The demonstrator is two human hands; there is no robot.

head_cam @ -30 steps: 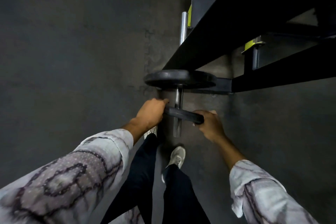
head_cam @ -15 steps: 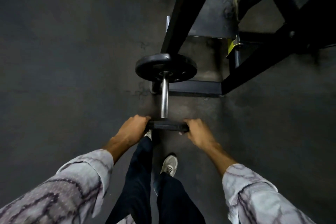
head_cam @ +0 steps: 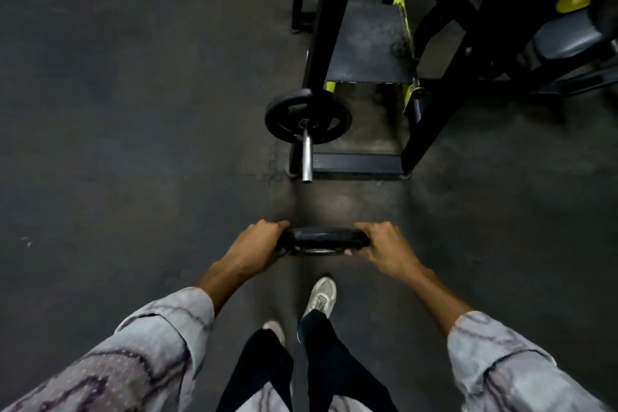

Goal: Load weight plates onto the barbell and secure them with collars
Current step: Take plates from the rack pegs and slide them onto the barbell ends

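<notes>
I hold a small black weight plate [head_cam: 321, 239] edge-up in front of me. My left hand [head_cam: 254, 244] grips its left rim and my right hand [head_cam: 384, 244] grips its right rim. The plate is off the bar, well short of the chrome barbell sleeve [head_cam: 307, 157], whose free end points toward me. A larger black plate [head_cam: 287, 117] sits on that sleeve farther back, against the rack. No collar is visible.
A black rack frame [head_cam: 431, 130] with yellow-green trim and a dark step platform [head_cam: 368, 50] stands behind the bar. A padded bench [head_cam: 565, 37] is at the far right. My two shoes [head_cam: 321, 294] are on the dark rubber floor below the plate.
The small plate was on the sleeve end a second ago; both hands pulled it back off the bar, and it now hangs free, clear of the sleeve tip.
</notes>
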